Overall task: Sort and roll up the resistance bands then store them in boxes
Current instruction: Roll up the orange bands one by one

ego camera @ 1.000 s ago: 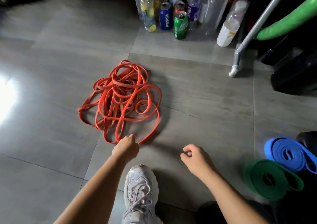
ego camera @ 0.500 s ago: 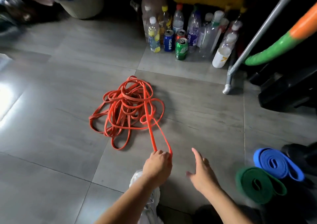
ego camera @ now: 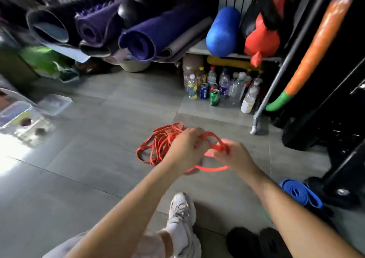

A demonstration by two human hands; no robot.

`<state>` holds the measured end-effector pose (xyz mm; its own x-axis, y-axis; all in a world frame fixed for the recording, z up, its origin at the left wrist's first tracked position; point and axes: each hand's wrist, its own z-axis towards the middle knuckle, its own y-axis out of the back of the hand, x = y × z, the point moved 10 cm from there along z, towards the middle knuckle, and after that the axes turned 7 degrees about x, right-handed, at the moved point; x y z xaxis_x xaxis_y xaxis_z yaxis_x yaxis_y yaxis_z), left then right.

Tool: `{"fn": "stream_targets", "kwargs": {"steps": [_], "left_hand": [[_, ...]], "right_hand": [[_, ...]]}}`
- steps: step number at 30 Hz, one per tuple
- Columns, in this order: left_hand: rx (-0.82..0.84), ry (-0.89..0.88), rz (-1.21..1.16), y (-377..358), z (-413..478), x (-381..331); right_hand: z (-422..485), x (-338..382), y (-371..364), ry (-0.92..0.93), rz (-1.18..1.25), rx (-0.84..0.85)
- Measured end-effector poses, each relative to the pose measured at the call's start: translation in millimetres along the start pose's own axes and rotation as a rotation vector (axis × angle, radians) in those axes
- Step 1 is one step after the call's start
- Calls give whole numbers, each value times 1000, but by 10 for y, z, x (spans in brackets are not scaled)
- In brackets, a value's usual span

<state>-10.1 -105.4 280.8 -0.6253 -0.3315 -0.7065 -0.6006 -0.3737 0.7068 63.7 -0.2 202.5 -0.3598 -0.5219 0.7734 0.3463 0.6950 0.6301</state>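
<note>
A tangle of thin orange-red resistance bands (ego camera: 158, 145) lies on the grey tile floor ahead of me. One orange band (ego camera: 212, 168) is lifted off the pile and hangs in a loop between my hands. My left hand (ego camera: 184, 150) grips one part of it, fingers curled. My right hand (ego camera: 231, 155) grips the other part, close beside the left. A rolled blue band (ego camera: 300, 193) lies on the floor at the lower right. Clear plastic boxes (ego camera: 53, 103) stand at the far left.
Bottles and cans (ego camera: 214, 88) crowd the floor under a shelf at the back. Rolled mats (ego camera: 138, 38) are stacked behind. A metal frame leg (ego camera: 256, 117) and black gym gear (ego camera: 325, 131) stand on the right. My white shoe (ego camera: 181, 216) is below my hands.
My left hand has lifted one orange band from the pile, and my right hand has come in and taken hold of it too. The camera has tilted up, showing the mats and shelf.
</note>
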Motion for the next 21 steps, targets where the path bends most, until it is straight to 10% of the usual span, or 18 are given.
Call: {"fn": "stream_targets", "kwargs": {"steps": [14,21], "left_hand": [[-329,-15,-470,1680,-532,-1511],[-260,61,-504,1449,-800,-1363]], "right_hand": [[-687,2391,2038,394,253,-269],[-904,1945,1536,223,102,-20]]}}
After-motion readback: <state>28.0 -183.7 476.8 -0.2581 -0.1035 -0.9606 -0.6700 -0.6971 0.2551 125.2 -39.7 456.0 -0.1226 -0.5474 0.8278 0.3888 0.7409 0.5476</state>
